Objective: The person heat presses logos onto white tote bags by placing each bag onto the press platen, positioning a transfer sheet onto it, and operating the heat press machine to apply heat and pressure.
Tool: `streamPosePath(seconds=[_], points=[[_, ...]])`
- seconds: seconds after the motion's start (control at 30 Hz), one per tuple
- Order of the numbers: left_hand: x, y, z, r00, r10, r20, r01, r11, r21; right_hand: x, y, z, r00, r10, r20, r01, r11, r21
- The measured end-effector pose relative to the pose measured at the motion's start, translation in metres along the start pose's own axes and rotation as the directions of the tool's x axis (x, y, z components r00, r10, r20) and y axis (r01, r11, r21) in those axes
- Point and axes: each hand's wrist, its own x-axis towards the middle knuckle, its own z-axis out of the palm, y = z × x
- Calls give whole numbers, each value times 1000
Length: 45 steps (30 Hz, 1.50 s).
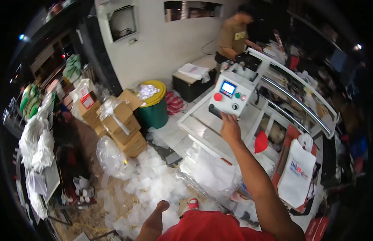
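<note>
My right hand (230,127) reaches forward to the white machine, its fingers closed at the end of a black handle (215,111) below the control box. On the control box (228,98) are a lit blue screen (228,89), a red button (218,97), a green button (237,95) and a black knob (235,107). My left hand (163,205) hangs low at my side, over a heap of white translucent bags (154,180); its fingers are hidden from view. A white printed bag (298,172) lies on a reddish board (281,160) at the right.
Another person (234,36) stands behind the machine (202,128). Cardboard boxes (122,124) and a green bin (152,114) with a yellow rim stand to the left. A plastic-wrapped white stack (214,172) sits in front of me. A red piece (261,142) lies beside my forearm.
</note>
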Motion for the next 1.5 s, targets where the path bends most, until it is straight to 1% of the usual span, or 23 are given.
streamPosePath(seconds=[0.1,0.13,0.2,0.23,0.33,0.37,0.43,0.47,0.53,0.57,0.7,0.77,0.8,0.87,0.9,0.93,1.0,1.03,1.1,1.2,1.3,1.43,1.5], points=[[23,-5,5,961,85,-263,-135,975,-177,1,-1,-2,1000,13,-11,-13,1000,12],[26,-2,2,962,98,-253,-142,977,-161,0,-2,-2,1000,12,-14,-11,1000,29],[33,9,-6,959,-114,-261,-23,882,-471,-1,-1,-2,999,18,-40,-17,1000,14],[38,8,-3,911,14,-412,-172,922,-347,-1,-1,-3,999,11,-41,-10,1000,19],[36,12,2,869,30,-494,-177,951,-253,-1,-1,-2,999,23,-49,-23,1000,11],[32,14,3,874,45,-484,-181,954,-239,-1,0,0,999,16,-45,-16,1000,15],[25,16,5,940,-259,-222,7,665,-747,-2,2,0,1000,27,-17,-26,999,20],[21,14,7,944,-247,-218,7,676,-737,-3,3,-1,999,44,-20,-44,999,13],[5,9,15,937,37,-348,-245,780,-576,-3,2,0,999,35,-16,-35,999,-1],[-1,7,18,976,7,-216,-120,851,-512,-3,1,-1,999,52,-18,-51,999,7],[-14,9,40,975,-42,-218,-73,866,-494,0,0,-2,999,44,-3,-44,999,5],[-26,13,46,978,-207,-33,118,673,-730,-1,2,-3,999,37,12,-38,999,32],[-35,17,47,979,-203,-21,125,677,-726,-4,4,-1,999,50,19,-50,998,30],[-49,32,41,953,-265,143,219,283,-934,-5,5,4,998,20,-68,-16,999,50],[-47,25,57,974,-179,-142,6,642,-767,-6,6,2,997,35,-65,-32,999,41],[-52,34,56,977,-168,-135,7,650,-760,-5,6,-1,998,37,-48,-34,997,71],[-63,49,52,943,-321,92,256,521,-814,-5,7,-7,998,54,-33,-51,994,99],[-67,48,62,944,-315,96,259,533,-806,-5,9,-11,997,54,55,-58,995,81],[-73,45,74,950,-259,-176,51,684,-727,-7,18,-4,995,38,88,-45,996,80],[-104,64,53,977,-206,-60,94,662,-743,-29,19,-32,994,93,56,-99,988,121],[-71,49,94,991,-131,-32,112,931,-348,-56,44,-58,997,76,14,-77,991,106],[-53,64,74,996,-79,-37,77,995,-68,-101,72,-100,989,129,-75,-119,985,125],[-31,61,57,995,94,-16,-93,994,61,-123,86,-118,973,190,-128,-188,982,29]])
